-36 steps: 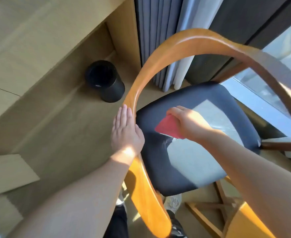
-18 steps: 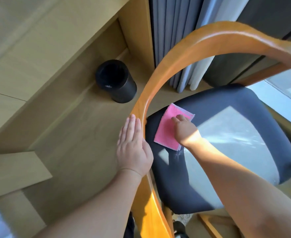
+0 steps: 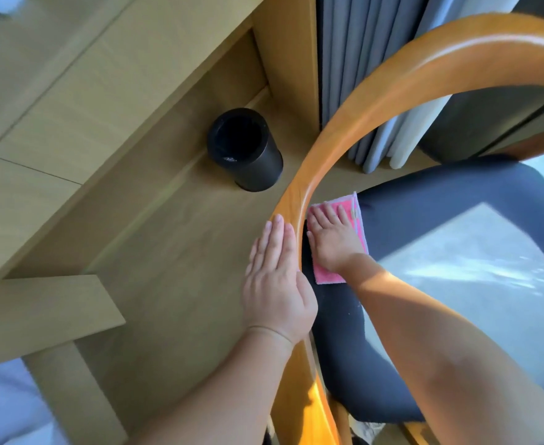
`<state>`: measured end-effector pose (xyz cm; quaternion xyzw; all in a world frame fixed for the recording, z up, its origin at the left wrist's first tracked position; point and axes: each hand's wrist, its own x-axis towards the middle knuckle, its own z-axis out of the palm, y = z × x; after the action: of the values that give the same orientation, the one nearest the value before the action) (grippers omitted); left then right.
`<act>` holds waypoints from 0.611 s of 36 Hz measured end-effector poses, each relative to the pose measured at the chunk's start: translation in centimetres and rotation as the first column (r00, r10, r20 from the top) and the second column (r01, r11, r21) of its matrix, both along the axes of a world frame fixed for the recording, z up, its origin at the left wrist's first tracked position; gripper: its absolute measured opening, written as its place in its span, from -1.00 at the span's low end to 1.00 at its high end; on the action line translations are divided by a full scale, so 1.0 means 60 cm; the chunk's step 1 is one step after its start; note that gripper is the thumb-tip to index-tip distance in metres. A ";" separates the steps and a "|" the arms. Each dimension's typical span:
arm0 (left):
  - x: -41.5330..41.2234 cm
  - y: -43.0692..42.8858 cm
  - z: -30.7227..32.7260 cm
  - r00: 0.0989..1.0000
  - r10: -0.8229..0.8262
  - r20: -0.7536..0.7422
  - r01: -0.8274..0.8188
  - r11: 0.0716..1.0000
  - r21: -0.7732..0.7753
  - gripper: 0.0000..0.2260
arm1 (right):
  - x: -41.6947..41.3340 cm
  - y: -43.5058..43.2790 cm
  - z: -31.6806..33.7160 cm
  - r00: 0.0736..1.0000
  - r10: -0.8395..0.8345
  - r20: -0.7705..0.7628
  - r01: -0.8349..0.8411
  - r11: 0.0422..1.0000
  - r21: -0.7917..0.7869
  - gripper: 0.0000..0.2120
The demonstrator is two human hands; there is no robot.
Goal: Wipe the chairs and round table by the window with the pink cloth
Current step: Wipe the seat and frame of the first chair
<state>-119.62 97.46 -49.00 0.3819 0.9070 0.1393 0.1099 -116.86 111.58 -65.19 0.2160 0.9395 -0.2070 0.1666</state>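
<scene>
A chair with a curved orange wooden backrest (image 3: 354, 104) and a dark blue seat cushion (image 3: 450, 194) fills the right half of the view. The pink cloth (image 3: 344, 208) lies flat on the cushion's left edge, right beside the backrest rail. My right hand (image 3: 331, 239) presses down on the cloth with straight, spread fingers. My left hand (image 3: 273, 277) rests flat against the outer side of the backrest rail, fingers straight and together. The round table is out of view.
A black cylindrical bin (image 3: 245, 149) stands on the wooden floor left of the chair. Grey and white curtains (image 3: 367, 75) hang behind the backrest. Light wooden furniture panels (image 3: 71, 91) run along the left. A patch of sunlight (image 3: 476, 284) falls on the cushion.
My right hand has slid the cloth left across the cushion to its edge by the backrest, and the cloth now lies spread flat. My left hand stays on the rail.
</scene>
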 end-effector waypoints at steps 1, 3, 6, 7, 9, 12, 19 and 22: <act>0.000 0.000 0.000 1.000 0.003 -0.001 -0.003 1.000 0.004 -0.44 | 0.001 0.000 -0.002 1.000 -0.008 -0.027 0.007 1.000 -0.012 -0.47; 0.000 0.000 0.000 1.000 0.008 -0.007 -0.008 1.000 0.014 -0.44 | 0.009 -0.002 -0.008 0.992 -0.076 -0.105 0.073 0.997 -0.037 -0.51; 0.001 0.001 -0.002 1.000 -0.009 -0.015 0.009 1.000 0.026 -0.45 | 0.025 -0.014 -0.017 0.974 -0.175 -0.141 0.177 0.984 -0.001 -0.52; 0.001 0.000 -0.002 1.000 -0.015 -0.021 0.016 1.000 0.024 -0.45 | 0.028 -0.020 -0.018 0.977 -0.177 -0.122 0.183 0.982 0.043 -0.49; 0.002 0.000 -0.002 0.999 -0.023 -0.033 0.023 1.000 0.009 -0.45 | 0.027 -0.028 -0.017 0.981 -0.177 -0.083 0.184 0.979 0.088 -0.48; 0.004 -0.001 0.000 0.999 -0.033 -0.035 0.032 0.999 -0.013 -0.43 | 0.016 -0.032 -0.020 0.985 -0.164 -0.058 0.170 0.979 0.109 -0.47; 0.004 -0.002 -0.002 0.999 -0.037 -0.036 0.036 0.999 -0.021 -0.43 | 0.031 -0.064 -0.024 0.997 -0.066 -0.037 0.070 0.989 0.132 -0.41; 0.004 -0.003 0.000 0.998 -0.049 -0.037 0.048 0.999 -0.024 -0.46 | 0.059 -0.097 -0.030 0.998 -0.032 -0.046 0.037 0.993 0.114 -0.40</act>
<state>-119.36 97.27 -49.00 0.4051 0.9009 0.1188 0.1004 -113.34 105.78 -67.00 0.2367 0.9495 -0.1600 0.1295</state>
